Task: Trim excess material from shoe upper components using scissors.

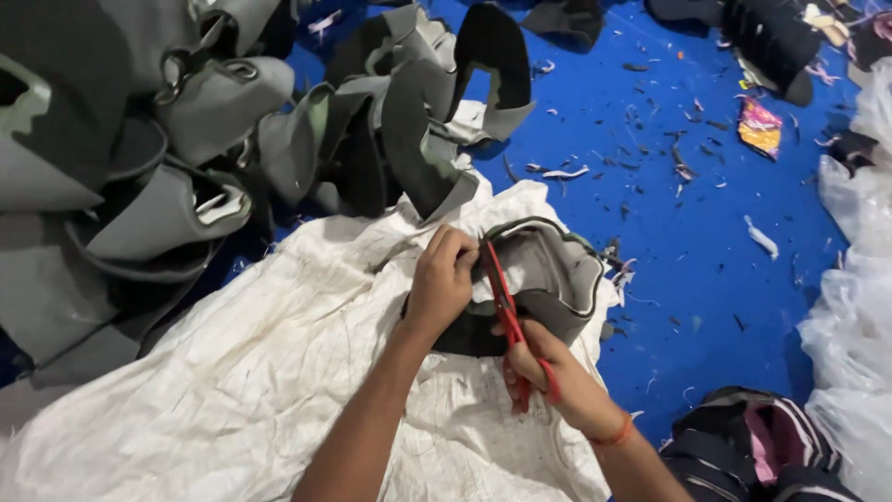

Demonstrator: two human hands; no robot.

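My left hand point(440, 279) grips the near edge of a grey shoe upper piece point(548, 270) with a green-trimmed rim, holding it over a white woven sack point(260, 372). In my right hand point(548, 372) is a pair of red-handled scissors point(505, 307), its blades pointing up at the piece's edge right beside my left fingers. A thin orange band circles my right wrist.
A big heap of similar grey and black shoe upper pieces point(167, 158) lies at the left and back. Blue floor point(706, 242) at the right is strewn with small offcuts and a colourful wrapper point(759, 125). White plastic bags point(859, 307) line the right edge; striped fabric point(753, 446) sits bottom right.
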